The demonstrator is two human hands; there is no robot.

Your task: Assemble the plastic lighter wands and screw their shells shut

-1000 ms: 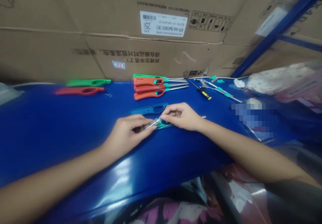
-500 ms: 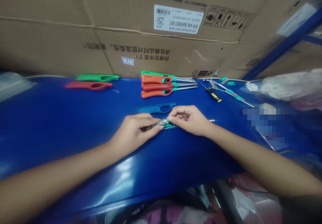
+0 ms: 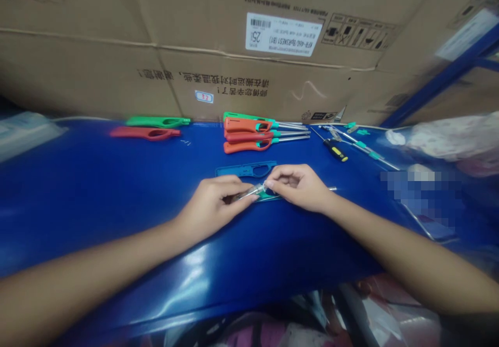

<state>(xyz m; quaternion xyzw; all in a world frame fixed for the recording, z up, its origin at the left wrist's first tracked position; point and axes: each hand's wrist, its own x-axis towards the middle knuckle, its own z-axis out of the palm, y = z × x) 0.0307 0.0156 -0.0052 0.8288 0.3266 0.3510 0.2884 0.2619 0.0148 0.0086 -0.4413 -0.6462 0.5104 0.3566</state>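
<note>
My left hand (image 3: 216, 198) is closed around a slim, clear and shiny lighter tank (image 3: 249, 193), held tilted with its tip up to the right. Thumb and forefinger of my right hand (image 3: 298, 187) pinch at that tip; any small part between them is too small to make out. Under the hands lies a rod with a teal-green part (image 3: 268, 197), its metal end showing beyond my right wrist. Just behind, a blue half shell of a lighter handle (image 3: 245, 169) lies with its hollow side up.
Several long-necked lighters (image 3: 249, 138) lie in a stack before a cardboard box (image 3: 218, 19). Red (image 3: 146, 133) and green (image 3: 156, 121) handle shells are at back left. A screwdriver (image 3: 336, 152) and metal rods with teal parts (image 3: 360, 144) lie at back right, near a cloth (image 3: 456, 133).
The whole view has shifted slightly, so everything sits a little further right. Both hands keep nearly the same hold on the clear tank.
</note>
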